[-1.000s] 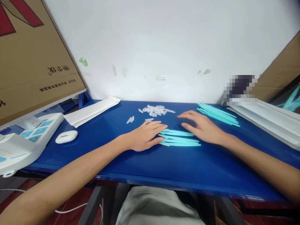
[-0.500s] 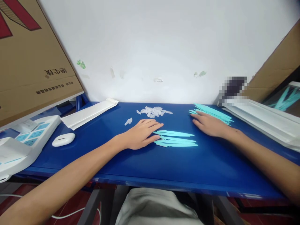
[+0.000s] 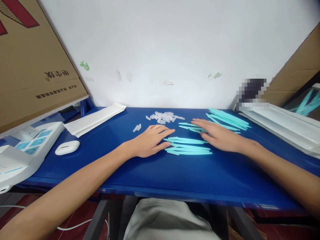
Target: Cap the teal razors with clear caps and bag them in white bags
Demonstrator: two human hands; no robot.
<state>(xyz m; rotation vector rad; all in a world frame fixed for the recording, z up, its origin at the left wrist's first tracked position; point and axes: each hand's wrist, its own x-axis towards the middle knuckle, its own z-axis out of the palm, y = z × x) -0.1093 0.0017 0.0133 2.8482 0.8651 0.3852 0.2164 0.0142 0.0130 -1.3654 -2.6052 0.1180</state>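
My left hand lies palm down with fingers apart. Its thumb and fingertips are at the left ends of a row of slim turquoise eyebrow razors lying side by side. My right hand is stretched out flat over a few more turquoise razors, whose left ends poke out past its fingers; part of them is hidden under the hand. Behind its wrist lies a larger heap of razors. Small translucent white caps are piled near the wall, and two more caps lie beyond my left hand.
On the left of the blue table are a white earbud case, a power strip and a flat white packet. A large cardboard box leans there. White trays stand at the right edge.
My right hand has slid left from the heap, and a few razors now lie under its fingers, nearer the row. My left hand has stayed almost in place.
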